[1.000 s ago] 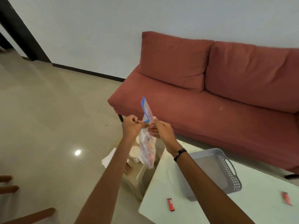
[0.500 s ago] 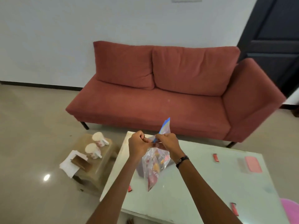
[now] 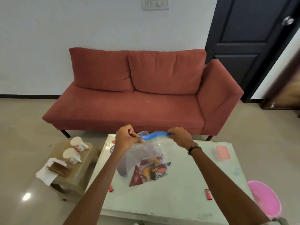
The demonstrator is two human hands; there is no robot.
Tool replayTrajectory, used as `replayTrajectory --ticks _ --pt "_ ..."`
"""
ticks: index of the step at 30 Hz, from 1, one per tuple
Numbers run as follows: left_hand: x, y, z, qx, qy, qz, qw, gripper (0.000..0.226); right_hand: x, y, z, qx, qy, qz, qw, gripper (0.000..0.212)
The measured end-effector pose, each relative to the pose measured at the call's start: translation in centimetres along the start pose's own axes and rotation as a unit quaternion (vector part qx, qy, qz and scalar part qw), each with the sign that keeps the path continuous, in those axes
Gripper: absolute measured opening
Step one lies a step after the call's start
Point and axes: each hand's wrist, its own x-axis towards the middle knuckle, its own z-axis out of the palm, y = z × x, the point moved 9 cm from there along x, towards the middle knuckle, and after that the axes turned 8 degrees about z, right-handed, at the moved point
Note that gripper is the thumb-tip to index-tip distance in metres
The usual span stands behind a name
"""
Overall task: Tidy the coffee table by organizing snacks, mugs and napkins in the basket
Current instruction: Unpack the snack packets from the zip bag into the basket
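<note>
A clear zip bag (image 3: 146,153) with a blue seal strip hangs above the pale coffee table (image 3: 178,192), holding several snack packets (image 3: 150,172). My left hand (image 3: 128,138) pinches the strip's left end and my right hand (image 3: 180,138) pinches its right end, stretching it wide. The grey basket (image 3: 142,132) is mostly hidden behind the bag and my hands. Two white mugs (image 3: 73,151) lie on a low wooden stool (image 3: 81,164) to the left, beside white napkins (image 3: 47,173) in a brown holder (image 3: 56,168).
Small red packets (image 3: 208,194) lie scattered on the table, and a pink-lidded box (image 3: 222,152) sits at its right side. A red sofa (image 3: 138,98) stands behind the table, a pink round object (image 3: 266,198) on the floor at right, a dark door (image 3: 246,38) beyond.
My view swung right from the floor and sofa end onto the table. My hands, close together at the bag's top before, have spread apart along the seal, pulling it out wide.
</note>
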Motion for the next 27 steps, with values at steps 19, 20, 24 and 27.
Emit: replayTrajectory --ticks 19,20,24,27 --pt "-2.6 -5.1 5.2 -0.104 -0.052 -0.244 0.963 0.041 -3.3 -5.4 6.4 0.383 -0.046 0.15 0.91 0.023" --pt "-2.6 -5.7 5.4 -0.116 -0.056 -0.249 0.96 0.038 -3.4 -5.6 6.8 0.394 -0.039 0.158 0.904 0.02" --pt "-2.3 -7.3 5.3 -0.14 -0.081 -0.247 0.955 0.024 -4.1 -6.1 8.4 0.433 -0.027 0.185 0.882 0.022" --pt "-2.4 -8.0 4.2 -0.146 -0.088 -0.257 0.951 0.016 -4.5 -6.5 9.5 0.431 -0.028 0.205 0.878 0.029"
